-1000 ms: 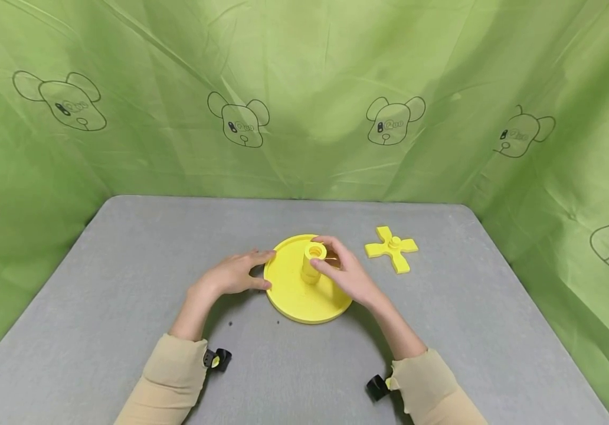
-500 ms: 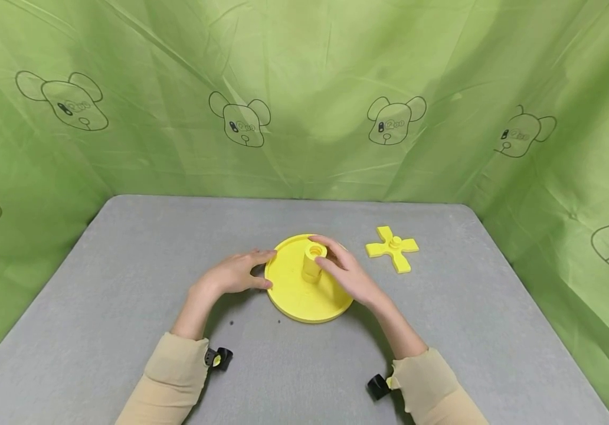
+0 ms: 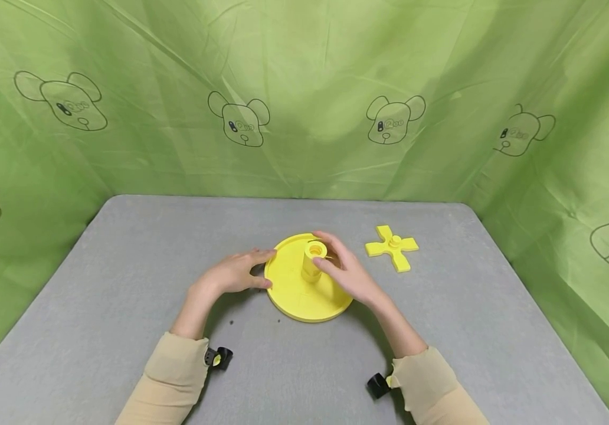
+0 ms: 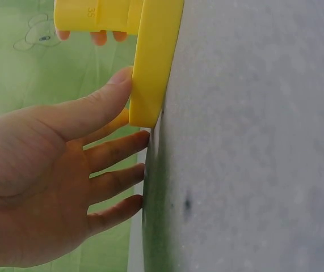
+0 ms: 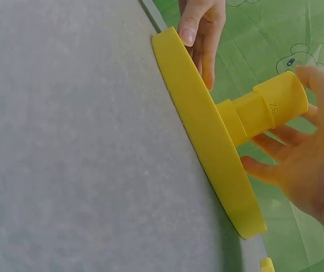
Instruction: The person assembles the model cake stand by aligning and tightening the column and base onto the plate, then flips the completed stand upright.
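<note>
Green cloth (image 3: 304, 165) behind and at both sides, creased, outlined bear heads printed on it. Grey surface (image 3: 495, 330), rounded far corners. Two beige sleeves (image 3: 174, 369), cuffs bunched below the wrists. Yellow round plate (image 3: 304, 304) lies flat on the surface, roughly mid-surface, raised rim, between the hands.

Left hand (image 3: 232, 273): fingers spread and fairly straight, thumb touching the plate's rim at the left; left wrist view has the thumb pad on the plate and the other fingers fanned at its edge and below. Right hand (image 3: 348, 274): fingers curled round the tube from the right, thumb on its near side, tip near the top; right wrist view agrees.

Yellow cross piece (image 3: 393, 251): four flared arms, lies on the surface right of and beyond the plate, apart from it, short peg (image 3: 396, 241) up at its centre. Yellow tube (image 3: 310, 270): upright at about the middle of the plate, stepped, wider at the top, round hole in its top end, small number on the side. Black device (image 3: 223, 358) at each cuff. Dark specks (image 3: 232, 322) on the surface, near side of plate.
</note>
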A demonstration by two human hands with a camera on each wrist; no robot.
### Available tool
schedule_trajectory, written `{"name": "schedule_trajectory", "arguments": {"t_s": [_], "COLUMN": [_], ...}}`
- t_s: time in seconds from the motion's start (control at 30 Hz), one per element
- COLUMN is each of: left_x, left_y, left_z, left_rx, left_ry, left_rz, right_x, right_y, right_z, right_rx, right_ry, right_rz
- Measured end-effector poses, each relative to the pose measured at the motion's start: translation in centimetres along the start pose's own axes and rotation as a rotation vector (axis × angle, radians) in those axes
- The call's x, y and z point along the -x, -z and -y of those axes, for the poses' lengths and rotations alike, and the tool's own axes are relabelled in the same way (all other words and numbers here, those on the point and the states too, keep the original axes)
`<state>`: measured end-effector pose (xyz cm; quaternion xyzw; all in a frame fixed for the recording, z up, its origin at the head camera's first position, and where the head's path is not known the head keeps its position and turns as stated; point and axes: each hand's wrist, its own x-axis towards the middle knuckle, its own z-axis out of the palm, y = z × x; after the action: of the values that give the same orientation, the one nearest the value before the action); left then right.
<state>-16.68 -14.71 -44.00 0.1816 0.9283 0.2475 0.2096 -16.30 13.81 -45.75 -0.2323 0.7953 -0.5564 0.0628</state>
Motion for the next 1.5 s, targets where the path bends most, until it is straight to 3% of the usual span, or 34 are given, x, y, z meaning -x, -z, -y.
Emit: {"name": "schedule_trajectory", "arguments": {"t_s": [0.23,0.9,1.17,1.4,1.5], "left_x": [-0.1,0.2,0.1,0.1,0.1], "left_y": [-0.1,-0.2,0.1,0.1,0.0], "left_z": [0.0,0.0,0.1,0.0,-0.1], "left_rx": [-0.007,0.011,0.012,0.011,0.005], "left_ry": [-0.006,-0.007,-0.007,-0.008,-0.01], "left_rz": [0.0,-0.002,-0.004,0.001,-0.001], "right_x": [0.1,0.1,0.6,1.5,2.0], "right_y": [0.0,0.1,3.4,6.9,8.3], "right_z": [0.1,0.0,0.2,-0.4,-0.7], "right_rx": [0.024,0.033,0.084,0.239,0.356], "right_ry": [-0.029,-0.012,0.001,-0.016,-0.01], "right_rz": [0.008,0.008,-0.095,-0.185,-0.238]}}
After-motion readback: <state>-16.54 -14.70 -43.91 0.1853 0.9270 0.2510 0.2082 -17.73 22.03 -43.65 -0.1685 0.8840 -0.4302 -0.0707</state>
